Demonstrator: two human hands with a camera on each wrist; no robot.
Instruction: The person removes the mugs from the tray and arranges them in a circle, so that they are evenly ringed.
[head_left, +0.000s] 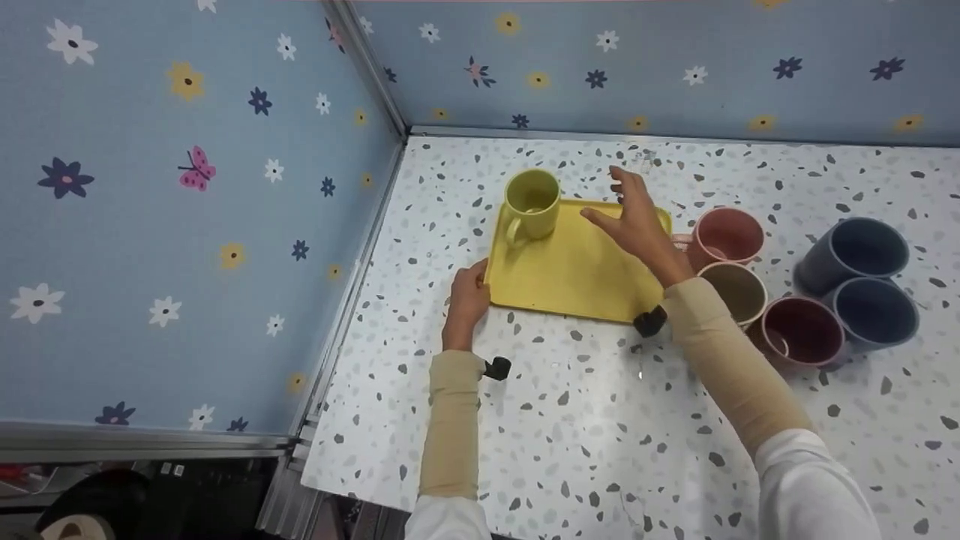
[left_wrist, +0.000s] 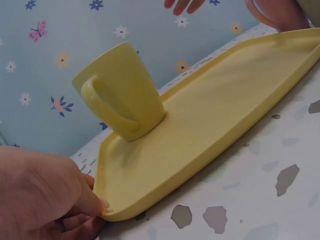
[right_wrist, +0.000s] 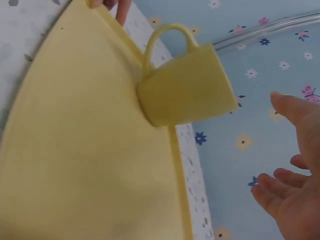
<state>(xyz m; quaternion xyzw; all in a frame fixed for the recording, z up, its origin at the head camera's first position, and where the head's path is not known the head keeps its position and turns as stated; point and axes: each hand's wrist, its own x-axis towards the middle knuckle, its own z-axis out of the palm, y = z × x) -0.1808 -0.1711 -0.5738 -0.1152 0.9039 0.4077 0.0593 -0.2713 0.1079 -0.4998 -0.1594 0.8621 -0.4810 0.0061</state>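
A yellow mug (head_left: 532, 206) stands upright in the far left corner of a yellow tray (head_left: 577, 277), its handle toward the near left. My left hand (head_left: 469, 300) grips the tray's left edge near the front corner; in the left wrist view the thumb (left_wrist: 95, 202) lies on the rim with the fingers below. Above the tray's right part, my right hand (head_left: 637, 221) is held with thumb and fingers spread and nothing between them. The right wrist view shows that hand (right_wrist: 295, 190) apart from the mug (right_wrist: 187, 85).
Right of the tray stand a pink mug (head_left: 727, 236), an olive-beige mug (head_left: 733, 291), a dark red mug (head_left: 802, 330) and two blue mugs (head_left: 862, 255), close together. My right forearm passes beside them. Flowered blue panels (head_left: 637, 67) border the speckled table (head_left: 570, 420) at the back and left.
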